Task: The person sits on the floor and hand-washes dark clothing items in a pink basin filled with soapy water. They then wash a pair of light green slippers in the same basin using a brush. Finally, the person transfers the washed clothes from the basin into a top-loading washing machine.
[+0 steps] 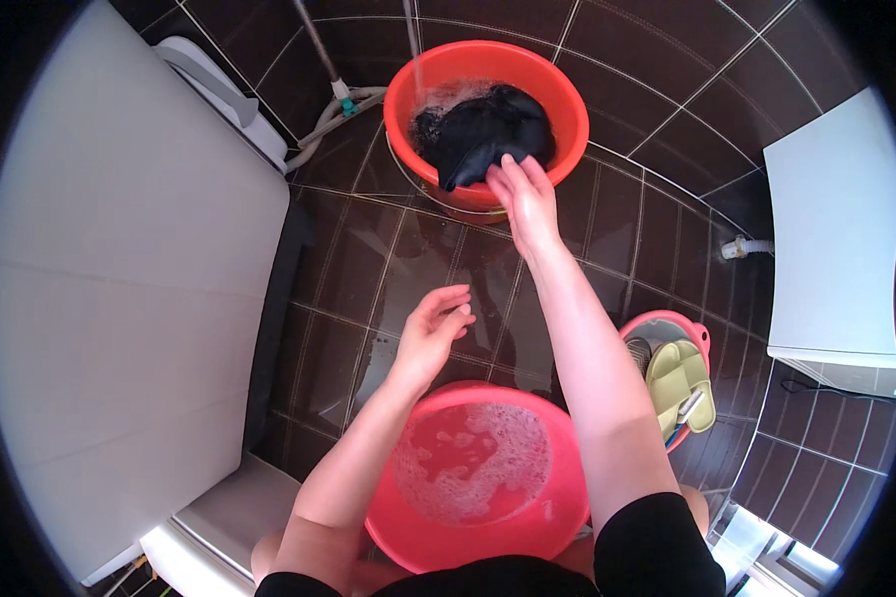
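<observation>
Dark brown tiled floor (348, 249), wet, sheen between the containers. Largest container: round pink-red plastic basin (570, 488), nearest to me, between my legs. In it, water with a broad patch of white suds (523, 468).

Next, round orange-red plastic bucket (569, 114), well ahead on the floor, thin wire handle hanging down its near side. Thin stream of water (416, 70) falls in at its left; froth there. Black wet-looking cloth (483, 129) bunched in the bucket, one edge up against the near rim.

Smaller pink tub (657, 319) at my right, grey inside, holding pale yellow-green slippers (682, 376), partly behind my right arm.

My right arm is stretched forward. Right hand (526, 204) at the bucket's near rim, fingers loosely extended, tips over the cloth's edge; whether they touch it I cannot tell. My left arm is bent more. Left hand (432, 331) above the floor between basin and bucket, palm turned inward, fingers gently curled but not closed.
</observation>
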